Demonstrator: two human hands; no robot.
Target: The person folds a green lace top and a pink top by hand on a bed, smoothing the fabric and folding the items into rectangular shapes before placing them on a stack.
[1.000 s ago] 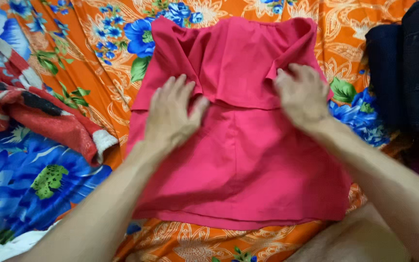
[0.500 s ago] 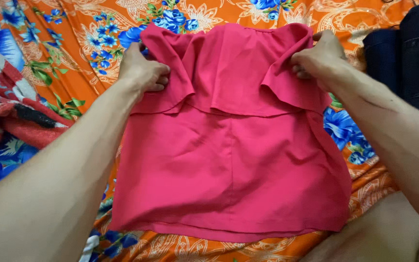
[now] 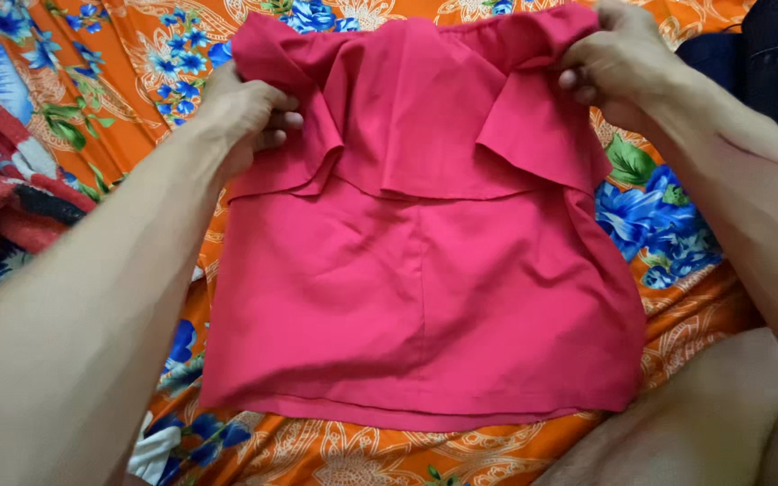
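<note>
A pink-red sleeveless top with a ruffle across its chest lies spread on an orange sheet with blue flowers. My left hand pinches the top's upper left corner, fingers curled into the ruffle. My right hand grips the upper right corner, bunching the cloth there. The hem lies flat toward me.
A rumpled red, white and black patterned cloth lies at the left. Dark folded garments sit at the upper right. My bare knee shows at the lower right, beside the top's hem.
Both hands moved from lying flat on the middle of the top up to its two upper corners and closed on the cloth there. The view has come closer.
</note>
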